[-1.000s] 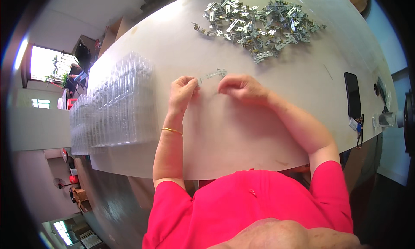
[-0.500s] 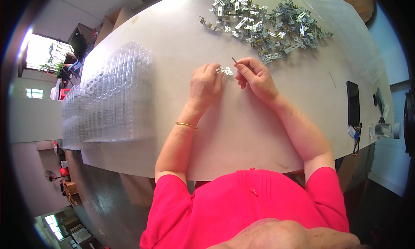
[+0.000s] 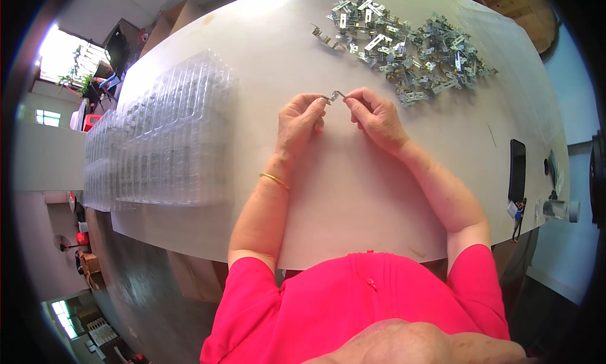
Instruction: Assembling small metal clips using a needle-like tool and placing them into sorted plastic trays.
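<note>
Between my hands, above the table, is a small silvery metal bracket [image 3: 332, 97]. My left hand [image 3: 302, 119] pinches its left end between thumb and fingertips. My right hand [image 3: 374, 116] is closed in a pinch on a thin dark metal pin [image 3: 341, 95], whose tip meets the bracket's right side. Whether the pin sits in a hole or only touches the bracket is too small to tell. Beyond my right hand lies a loose heap of similar metal brackets [image 3: 413, 51], some with brass-coloured parts.
Stacked clear plastic trays [image 3: 170, 137] stand on the left of the pale table [image 3: 353, 193]. On the right lie a black phone [image 3: 517, 169], a small keyring-like item [image 3: 517, 215], a clear bottle [image 3: 558, 210] on its side and a thin wire [image 3: 491, 135].
My left hand has turned so its thumb and fingertips show, lifting the bracket toward the right hand. The pin, earlier apart from the bracket, now meets it. The whole view has shifted slightly.
</note>
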Available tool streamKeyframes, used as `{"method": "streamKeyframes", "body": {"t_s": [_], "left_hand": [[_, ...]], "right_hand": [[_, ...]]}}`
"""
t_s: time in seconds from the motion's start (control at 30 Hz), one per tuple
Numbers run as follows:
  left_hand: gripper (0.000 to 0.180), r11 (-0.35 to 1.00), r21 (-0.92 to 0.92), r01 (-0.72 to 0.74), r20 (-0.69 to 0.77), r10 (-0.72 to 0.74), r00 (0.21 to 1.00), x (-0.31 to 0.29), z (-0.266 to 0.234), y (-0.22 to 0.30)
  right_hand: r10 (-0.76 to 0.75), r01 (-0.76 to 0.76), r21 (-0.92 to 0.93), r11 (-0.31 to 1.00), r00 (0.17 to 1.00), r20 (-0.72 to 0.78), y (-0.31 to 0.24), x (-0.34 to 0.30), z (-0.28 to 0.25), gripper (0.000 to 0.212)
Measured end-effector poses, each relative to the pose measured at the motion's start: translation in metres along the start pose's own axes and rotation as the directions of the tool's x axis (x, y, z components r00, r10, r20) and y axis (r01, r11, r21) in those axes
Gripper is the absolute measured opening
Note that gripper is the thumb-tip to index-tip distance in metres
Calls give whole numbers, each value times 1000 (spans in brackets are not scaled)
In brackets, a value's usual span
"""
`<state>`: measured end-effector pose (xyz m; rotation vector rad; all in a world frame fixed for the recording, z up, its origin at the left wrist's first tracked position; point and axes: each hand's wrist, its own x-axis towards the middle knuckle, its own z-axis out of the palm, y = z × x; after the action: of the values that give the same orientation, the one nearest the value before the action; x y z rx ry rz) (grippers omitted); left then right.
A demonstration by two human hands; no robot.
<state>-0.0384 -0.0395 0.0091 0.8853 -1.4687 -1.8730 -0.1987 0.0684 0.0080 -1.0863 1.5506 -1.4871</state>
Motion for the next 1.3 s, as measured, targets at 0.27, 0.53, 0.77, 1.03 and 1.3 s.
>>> {"method": "streamKeyframes", "body": {"t_s": [0.27, 0.53, 0.77, 1.03, 1.3], "left_hand": [[18, 1000, -5, -1, -14, 1, 1000, 2, 4, -1], [14, 993, 98, -72, -27, 74, 997, 2, 5, -5], [13, 943, 268, -196, 14, 199, 980, 1, 7, -9], [10, 908, 307, -283, 28, 289, 957, 1, 9, -16], [10, 865, 358, -352, 79, 347, 934, 1, 10, -20]], "right_hand": [[-93, 91, -57, 994, 995, -22, 5, 1, 2, 9], [-86, 83, -66, 994, 995, -41, 5, -2, -1, 9], [-97, 95, -85, 992, 995, -30, 9, -3, -1, 11], [-71, 71, -5, 997, 997, 22, 6, -3, -3, 14], [-70, 68, 34, 997, 997, 43, 6, -2, -4, 13]]}}
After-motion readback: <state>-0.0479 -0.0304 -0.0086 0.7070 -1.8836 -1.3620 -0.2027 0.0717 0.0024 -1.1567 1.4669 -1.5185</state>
